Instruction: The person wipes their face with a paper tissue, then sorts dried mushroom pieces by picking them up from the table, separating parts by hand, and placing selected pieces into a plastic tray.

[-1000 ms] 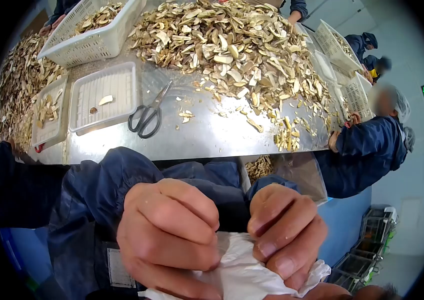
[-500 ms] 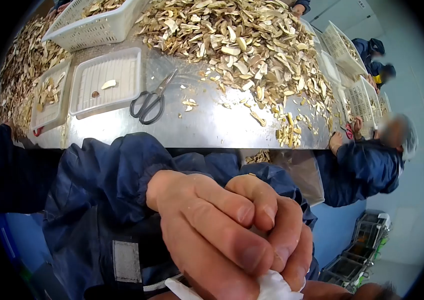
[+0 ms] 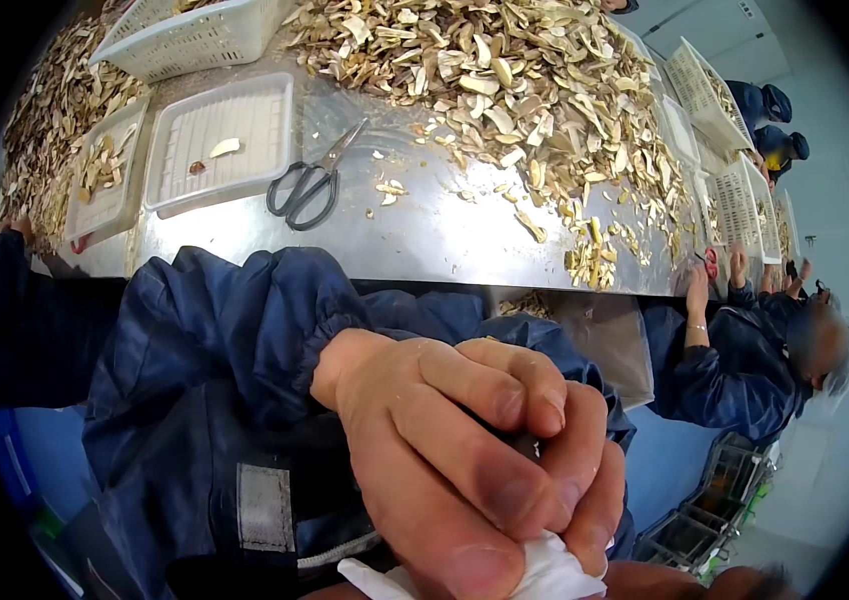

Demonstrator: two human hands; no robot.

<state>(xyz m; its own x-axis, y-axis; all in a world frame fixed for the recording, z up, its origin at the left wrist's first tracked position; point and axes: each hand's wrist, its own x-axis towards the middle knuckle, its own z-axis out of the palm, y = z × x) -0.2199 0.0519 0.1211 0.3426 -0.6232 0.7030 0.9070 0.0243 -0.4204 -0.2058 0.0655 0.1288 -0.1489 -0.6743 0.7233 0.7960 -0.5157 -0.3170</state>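
The bare left hand (image 3: 435, 435) and bare right hand (image 3: 580, 450), fingers curled and pressed together, clasp a crumpled thin white sheet (image 3: 557, 572), its folds protruding beneath the fingertips. Beyond, on a shiny grey metal table (image 3: 405, 235), black-handled steel scissors (image 3: 324, 166) lie between a shallow rectangular whitish plastic tray (image 3: 173, 150) and scattered fragments below a heap of cream-and-brown slices (image 3: 515, 85).

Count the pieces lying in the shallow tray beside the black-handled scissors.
2: a pale slice near the middle of the tray, and a smaller brown piece to its left in the picture. Nothing covers the tray, so hidden ones are unlikely.
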